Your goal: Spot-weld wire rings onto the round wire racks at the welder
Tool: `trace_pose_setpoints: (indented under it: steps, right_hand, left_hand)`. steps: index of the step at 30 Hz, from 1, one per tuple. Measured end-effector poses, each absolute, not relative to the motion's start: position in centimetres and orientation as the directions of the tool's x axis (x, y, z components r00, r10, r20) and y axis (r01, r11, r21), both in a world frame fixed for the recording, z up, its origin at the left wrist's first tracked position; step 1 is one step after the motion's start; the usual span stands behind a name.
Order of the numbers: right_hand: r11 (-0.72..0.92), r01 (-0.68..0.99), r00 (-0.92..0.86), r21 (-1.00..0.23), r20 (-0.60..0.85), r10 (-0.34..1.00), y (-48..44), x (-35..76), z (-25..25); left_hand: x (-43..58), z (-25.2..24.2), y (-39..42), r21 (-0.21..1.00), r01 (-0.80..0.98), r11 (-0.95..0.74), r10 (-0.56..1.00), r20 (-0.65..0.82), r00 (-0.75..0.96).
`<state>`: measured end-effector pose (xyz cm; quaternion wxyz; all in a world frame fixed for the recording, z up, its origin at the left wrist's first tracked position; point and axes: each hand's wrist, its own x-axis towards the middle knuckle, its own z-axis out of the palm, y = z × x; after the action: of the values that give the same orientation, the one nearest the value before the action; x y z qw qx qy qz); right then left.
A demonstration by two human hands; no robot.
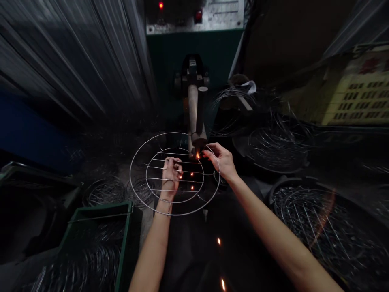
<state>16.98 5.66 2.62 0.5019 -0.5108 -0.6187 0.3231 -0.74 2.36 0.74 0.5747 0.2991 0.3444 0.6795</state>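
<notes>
A round wire rack (pixel 142 156), two rings joined by several cross wires, lies flat under the tip of a welding arm (pixel 194 117). My left hand (pixel 170 175) is closed on the cross wires near the rack's middle. My right hand (pixel 221 159) pinches the rack's outer ring at the right, close to the electrode. Orange sparks (pixel 197 155) glow at the contact point, and a few more fall below it.
The welder's green body with a metal panel and red lights (pixel 194 16) stands behind. A green bin (pixel 91 251) of wire rings sits at lower left. Dark tubs of wire parts (pixel 319 227) fill the right side. Loose wire rings (pixel 106 192) lie left of the rack.
</notes>
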Motion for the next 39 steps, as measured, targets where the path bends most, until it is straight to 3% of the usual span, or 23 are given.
trace_pose_setpoints:
  steps: [5, 16, 24, 39]
  right_hand:
    - [0.225, 0.302, -0.116, -0.926, 0.198, 0.973, 0.7, 20.0, 3.0]
    - [0.253, 0.177, 0.072, -0.951, 0.269, 0.961, 1.3, 17.2, 2.1]
    - [0.296, 0.422, 0.091, -0.857, 0.365, 0.926, 2.1, 16.7, 2.7]
    - [0.345, 0.352, 0.043, -0.87, 0.383, 0.923, 4.7, 15.6, 3.1]
  left_hand:
    - [-1.1, 1.1, 1.6, 0.842, -0.539, -0.029, 0.998, -0.01, -0.069]
    - [0.9, 0.6, 0.1, 0.776, -0.6, -0.194, 0.953, 0.004, -0.303]
    - [0.9, 0.8, 0.2, 0.804, -0.539, -0.251, 0.914, 0.013, -0.406]
    - [0.7, 1.1, 1.9, 0.803, -0.501, -0.322, 0.87, 0.043, -0.491]
